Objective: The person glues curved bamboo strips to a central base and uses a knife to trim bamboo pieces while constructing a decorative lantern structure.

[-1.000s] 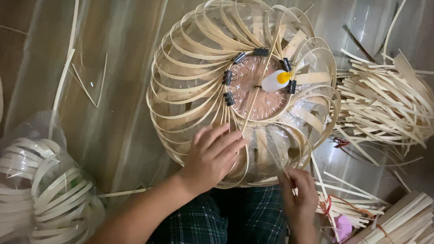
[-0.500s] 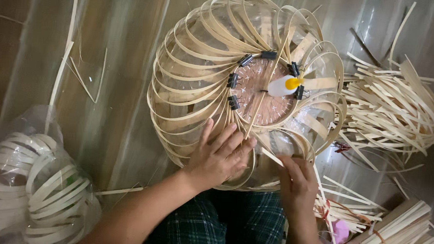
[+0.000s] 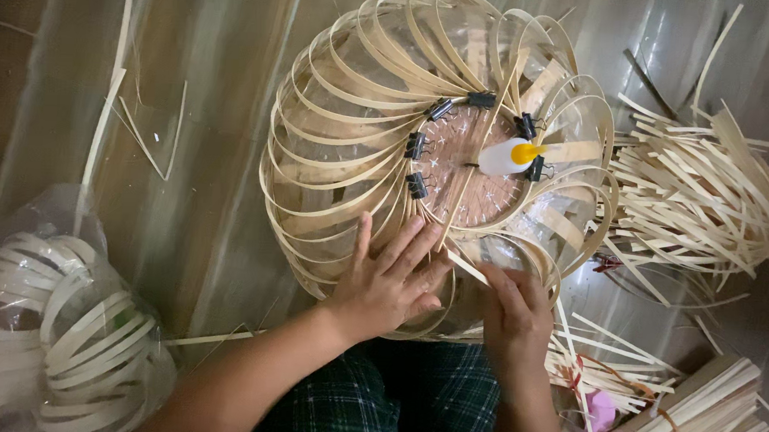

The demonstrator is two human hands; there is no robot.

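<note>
L hand [image 3: 388, 281] flat, fingers spread, pressing the round pale bamboo-strip dome frame [image 3: 353, 154]; R hand [image 3: 512, 310] pinches a thin bamboo strip [image 3: 469, 267]. Best w/ frame pinned steady, strip fed flat twd the brown centre disc [image 3: 472, 181].

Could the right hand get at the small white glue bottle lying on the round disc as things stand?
Probably yes. The right hand sits at the frame's near edge, and the glue bottle lies exposed on top of the disc; nothing covers it, though one thin strip crosses the disc beside it.
</note>
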